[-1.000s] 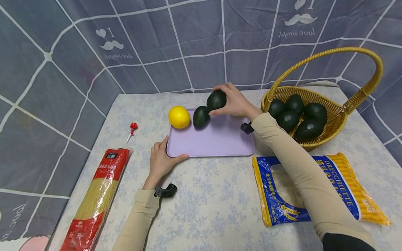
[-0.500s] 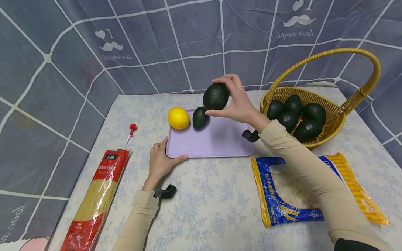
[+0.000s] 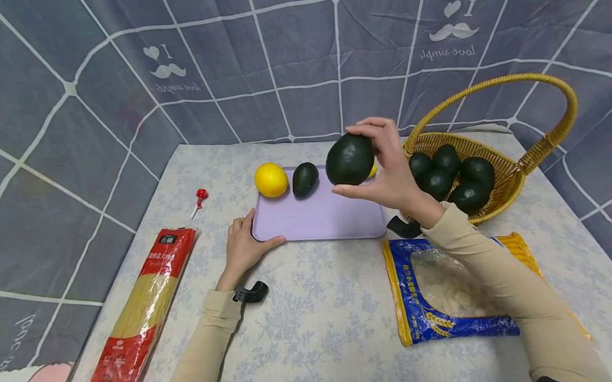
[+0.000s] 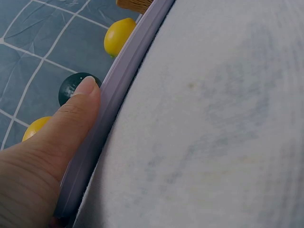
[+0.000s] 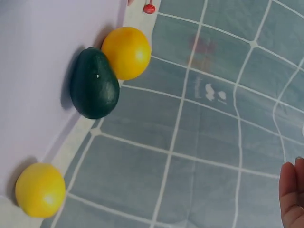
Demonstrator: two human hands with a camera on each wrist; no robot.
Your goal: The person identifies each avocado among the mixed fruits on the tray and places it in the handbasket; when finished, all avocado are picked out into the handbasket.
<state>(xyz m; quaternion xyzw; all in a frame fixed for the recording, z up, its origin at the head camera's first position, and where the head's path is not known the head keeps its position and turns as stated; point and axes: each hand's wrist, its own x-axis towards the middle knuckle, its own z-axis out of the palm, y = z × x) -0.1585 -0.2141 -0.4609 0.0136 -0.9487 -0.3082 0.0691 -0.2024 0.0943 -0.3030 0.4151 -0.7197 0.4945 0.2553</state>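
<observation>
My right hand [image 3: 395,170] holds a dark green avocado [image 3: 350,159] between thumb and fingertips, raised over the right part of the lilac tray [image 3: 315,219]. The right wrist view catches only some fingertips [image 5: 292,194]; the held avocado is outside it. At the tray's front left corner rests my left hand [image 3: 244,246], thumb along the front rim and fingers by the left side. Its thumb [image 4: 78,109] lies on the rim in the left wrist view. Another avocado [image 3: 304,180] sits on the tray beside a lemon [image 3: 271,180]. A second lemon [image 5: 40,190] is mostly hidden behind my right hand in the head view.
A wicker basket [image 3: 508,192] with a tall handle and several avocados [image 3: 476,173] stands at the right. Before it lies a blue and yellow pasta bag [image 3: 449,286], partly under my right forearm. A spaghetti packet [image 3: 145,303] and a red lollipop [image 3: 200,196] lie left.
The right hand has lifted the avocado from beside the other one and brought it rightward and nearer the camera. A second lemon now shows behind it. The left hand has stayed put.
</observation>
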